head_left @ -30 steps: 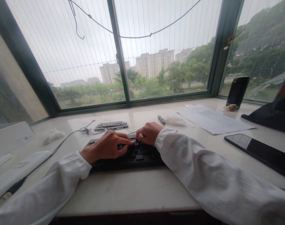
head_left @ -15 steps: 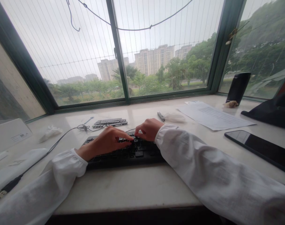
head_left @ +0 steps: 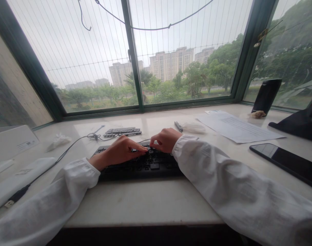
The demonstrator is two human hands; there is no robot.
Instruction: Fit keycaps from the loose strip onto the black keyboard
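Note:
A black keyboard lies on the pale stone sill in front of me. My left hand rests on its middle rows, fingers stretched to the right along the keys. My right hand is curled over the keyboard's upper rows. Its fingertips are pinched down at a key, right where the left fingertips end. What they pinch is too small to make out. Both arms wear white sleeves. The keyboard's cable runs off to the left.
A dark strip of keys lies behind the keyboard, with a pen and tissue nearby. Printed paper, a phone and a black upright object lie right. A white box and white bar lie left.
Both hands stay on the same spot of the keyboard with only slight finger shifts. The view has drifted a little with my head.

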